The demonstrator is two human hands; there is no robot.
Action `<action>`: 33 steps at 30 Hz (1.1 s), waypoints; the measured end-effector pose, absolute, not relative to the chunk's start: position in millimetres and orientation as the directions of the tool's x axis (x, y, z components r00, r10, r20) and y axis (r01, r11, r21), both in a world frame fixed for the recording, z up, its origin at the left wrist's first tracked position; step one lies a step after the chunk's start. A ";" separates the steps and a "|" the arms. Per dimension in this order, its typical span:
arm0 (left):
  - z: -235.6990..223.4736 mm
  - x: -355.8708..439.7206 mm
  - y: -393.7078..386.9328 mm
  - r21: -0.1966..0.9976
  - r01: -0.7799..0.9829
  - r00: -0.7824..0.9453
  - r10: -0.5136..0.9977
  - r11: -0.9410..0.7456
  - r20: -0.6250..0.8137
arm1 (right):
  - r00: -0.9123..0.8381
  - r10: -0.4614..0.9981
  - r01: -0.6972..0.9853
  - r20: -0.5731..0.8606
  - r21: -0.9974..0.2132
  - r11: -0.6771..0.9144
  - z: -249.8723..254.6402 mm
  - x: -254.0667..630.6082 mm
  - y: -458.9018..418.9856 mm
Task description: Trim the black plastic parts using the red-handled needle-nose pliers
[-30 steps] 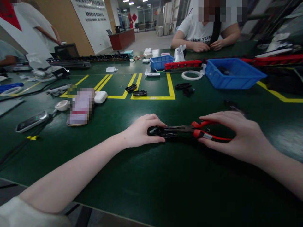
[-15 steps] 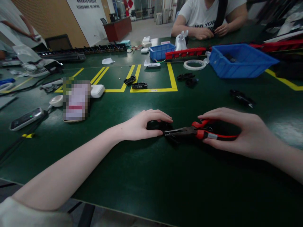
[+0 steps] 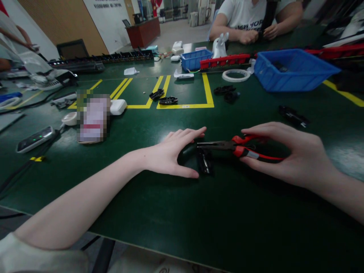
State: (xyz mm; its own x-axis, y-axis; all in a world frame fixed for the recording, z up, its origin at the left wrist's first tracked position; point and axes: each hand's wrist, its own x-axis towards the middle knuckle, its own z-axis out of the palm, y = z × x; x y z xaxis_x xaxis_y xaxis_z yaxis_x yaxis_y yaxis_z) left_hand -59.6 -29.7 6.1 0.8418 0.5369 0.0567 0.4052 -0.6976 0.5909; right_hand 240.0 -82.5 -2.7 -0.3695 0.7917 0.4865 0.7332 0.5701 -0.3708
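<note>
My right hand (image 3: 292,151) is wrapped round the red and black handles of a pair of needle-nose pliers (image 3: 241,147). The long dark jaws point left, over the upper end of a small black plastic part (image 3: 205,163) on the green table. Whether the jaws touch that part I cannot tell. My left hand (image 3: 173,153) is spread, thumb and forefinger wide apart, just left of the black part, with nothing in its grasp.
Several similar black parts (image 3: 168,100) lie farther back near yellow tape lines. A blue bin (image 3: 292,74) and a tape roll (image 3: 236,76) stand at the back right. At left are a blurred-out phone (image 3: 93,121) and a white case (image 3: 118,107). Across the table sits a person (image 3: 256,22).
My left thumb and fingers have opened wider, and the black part now shows beside them. The pliers have shifted slightly up and lie more level.
</note>
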 end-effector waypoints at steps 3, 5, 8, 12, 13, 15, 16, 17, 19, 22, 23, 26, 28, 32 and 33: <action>2.2 -52.2 -35.2 0.538 0.418 0.838 0.540 -0.732 0.084 | -0.400 0.756 0.720 0.518 -0.333 0.609 -4.3 241.2 -81.1; 0.2 -46.2 -40.3 0.515 0.454 0.814 0.574 -0.727 0.092 | -0.404 0.745 0.719 0.531 -0.318 0.617 -5.0 241.8 -80.2; -1.5 -38.4 -49.5 0.493 0.515 0.765 0.635 -0.701 0.104 | -0.403 0.752 0.741 0.522 -0.297 0.603 -5.2 241.4 -79.6; -2.9 -36.3 -54.1 0.476 0.528 0.754 0.646 -0.703 0.118 | -0.442 0.706 0.720 0.553 -0.251 0.647 -4.5 241.1 -79.4; -3.2 -37.4 -52.8 0.474 0.520 0.761 0.637 -0.710 0.120 | -0.447 0.697 0.715 0.560 -0.244 0.655 -4.4 241.5 -79.2; -3.6 -40.8 -48.2 0.475 0.495 0.782 0.612 -0.728 0.123 | -0.453 0.692 0.714 0.562 -0.236 0.659 -4.2 242.8 -78.7; -3.6 -42.6 -45.4 0.478 0.479 0.793 0.597 -0.736 0.124 | -0.457 0.691 0.713 0.560 -0.234 0.661 -4.2 243.6 -78.4; -3.5 -44.2 -42.8 0.484 0.465 0.802 0.584 -0.741 0.125 | -0.459 0.690 0.713 0.559 -0.232 0.662 -4.2 244.4 -78.1; -2.6 -46.3 -38.8 0.499 0.445 0.808 0.573 -0.744 0.134 | -0.465 0.692 0.711 0.552 -0.233 0.664 -4.3 245.9 -77.7; -0.7 -46.8 -36.6 0.516 0.429 0.808 0.570 -0.742 0.148 | -0.473 0.696 0.709 0.540 -0.235 0.665 -4.2 247.7 -77.6; -0.2 -46.6 -36.5 0.518 0.425 0.809 0.568 -0.742 0.151 | -0.476 0.695 0.706 0.539 -0.238 0.667 -4.0 248.3 -77.7; 1.2 -46.7 -35.6 0.526 0.410 0.818 0.556 -0.745 0.149 | -0.477 0.697 0.687 0.536 -0.268 0.676 -2.9 250.4 -77.3; 1.8 -47.5 -34.0 0.539 0.402 0.823 0.551 -0.740 0.142 | -0.478 0.704 0.675 0.526 -0.294 0.677 -2.0 252.0 -76.4; 2.7 -50.0 -29.1 0.572 0.372 0.835 0.533 -0.731 0.137 | -0.495 0.717 0.680 0.491 -0.295 0.671 -0.9 254.5 -74.5; 3.0 -50.5 -28.0 0.577 0.366 0.840 0.526 -0.730 0.133 | -0.496 0.721 0.685 0.484 -0.292 0.667 -1.1 254.9 -74.4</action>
